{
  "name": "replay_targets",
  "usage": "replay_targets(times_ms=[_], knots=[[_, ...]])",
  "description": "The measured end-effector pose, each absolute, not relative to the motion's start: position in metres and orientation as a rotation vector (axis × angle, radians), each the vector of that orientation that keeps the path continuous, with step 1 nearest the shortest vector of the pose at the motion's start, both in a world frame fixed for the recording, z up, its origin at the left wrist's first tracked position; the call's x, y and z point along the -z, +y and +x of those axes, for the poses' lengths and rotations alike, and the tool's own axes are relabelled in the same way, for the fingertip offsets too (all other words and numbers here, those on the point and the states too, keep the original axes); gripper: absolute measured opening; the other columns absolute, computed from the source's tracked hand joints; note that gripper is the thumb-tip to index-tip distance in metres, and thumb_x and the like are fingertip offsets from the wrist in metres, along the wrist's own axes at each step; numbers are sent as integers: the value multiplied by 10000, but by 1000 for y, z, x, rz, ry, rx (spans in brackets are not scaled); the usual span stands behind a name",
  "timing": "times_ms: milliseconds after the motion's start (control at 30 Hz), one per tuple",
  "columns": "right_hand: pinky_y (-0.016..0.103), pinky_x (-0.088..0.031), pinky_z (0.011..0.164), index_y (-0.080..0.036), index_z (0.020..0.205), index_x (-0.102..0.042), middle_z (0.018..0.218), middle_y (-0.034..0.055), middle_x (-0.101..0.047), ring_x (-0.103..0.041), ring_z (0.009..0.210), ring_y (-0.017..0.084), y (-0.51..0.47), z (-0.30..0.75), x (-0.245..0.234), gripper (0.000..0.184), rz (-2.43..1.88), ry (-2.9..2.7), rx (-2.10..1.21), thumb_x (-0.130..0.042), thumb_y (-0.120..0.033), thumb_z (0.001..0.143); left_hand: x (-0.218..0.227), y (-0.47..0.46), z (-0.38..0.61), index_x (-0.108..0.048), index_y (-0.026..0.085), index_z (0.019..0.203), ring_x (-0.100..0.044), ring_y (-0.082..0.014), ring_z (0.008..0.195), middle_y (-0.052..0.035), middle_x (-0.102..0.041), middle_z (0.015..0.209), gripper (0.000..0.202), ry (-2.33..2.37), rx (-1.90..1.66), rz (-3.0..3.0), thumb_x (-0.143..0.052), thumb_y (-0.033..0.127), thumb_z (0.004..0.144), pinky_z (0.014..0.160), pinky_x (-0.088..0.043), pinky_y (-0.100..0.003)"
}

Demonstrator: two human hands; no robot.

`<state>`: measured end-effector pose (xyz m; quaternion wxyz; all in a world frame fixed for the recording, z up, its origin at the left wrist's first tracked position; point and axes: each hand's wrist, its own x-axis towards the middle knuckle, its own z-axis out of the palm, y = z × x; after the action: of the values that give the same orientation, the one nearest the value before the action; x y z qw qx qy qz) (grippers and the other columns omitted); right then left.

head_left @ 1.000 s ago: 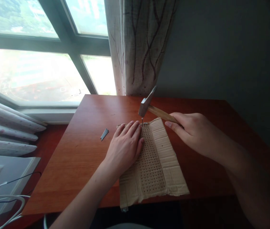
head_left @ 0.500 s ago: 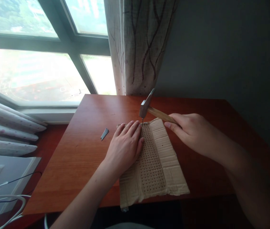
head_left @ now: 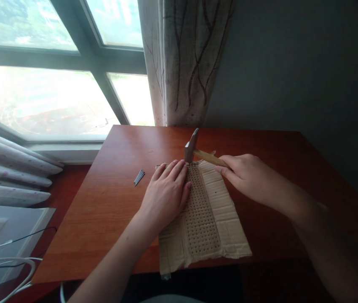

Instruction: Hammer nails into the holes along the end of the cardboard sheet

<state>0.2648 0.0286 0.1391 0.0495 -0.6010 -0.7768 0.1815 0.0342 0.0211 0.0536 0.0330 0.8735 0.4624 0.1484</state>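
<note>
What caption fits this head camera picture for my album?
Right hand holds a hammer at the far edge of hole-dotted cardboard; left hand presses it on the table.

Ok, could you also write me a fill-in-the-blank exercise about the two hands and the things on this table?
1. The right hand holds a ____ by its wooden handle.
2. The left hand lies flat on a ____ sheet with many small holes.
3. A few nails lie on the table, to the ____ of the left hand.
Missing words: hammer; cardboard; left.
</note>
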Motion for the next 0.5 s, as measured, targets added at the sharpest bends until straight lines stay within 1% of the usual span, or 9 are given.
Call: replay_targets(times_ms=[67,233,400,500], knots=[[329,-402,706,-229,943,-641,893,61,-741,-689,806,226,29,266,-136,312,-1826,-2359,-584,-416,-428,1025,-53,21,34,-511,132,1458,-443,-294,1435,-117,-494,1541,504,1427,-454,2687,-383,367,1032,1213,-323,-499],[320,-397,674,-228,860,-617,862,40,-738,-681,779,208,27,266,-136,322,-1811,-2292,-584,-424,-428,1024,-53,21,33,-494,130,1471,-439,-294,1436,-117,-488,1546,514,1421,-437,2687,-371,374,1035,1213,-321,-494],[328,-416,712,-221,919,-649,875,65,-742,-684,798,218,26,264,-134,322,-1811,-2324,-611,-423,-425,1023,-53,22,34,-507,124,1460,-433,-293,1439,-115,-489,1546,510,1429,-436,2682,-372,375,1037,1219,-312,-490],[322,-416,691,-217,894,-645,850,53,-731,-668,766,204,24,265,-134,313,-1780,-2300,-616,-436,-413,1021,-54,22,34,-495,115,1468,-434,-298,1436,-115,-479,1553,520,1422,-431,2679,-363,378,1040,1217,-312,-500]])
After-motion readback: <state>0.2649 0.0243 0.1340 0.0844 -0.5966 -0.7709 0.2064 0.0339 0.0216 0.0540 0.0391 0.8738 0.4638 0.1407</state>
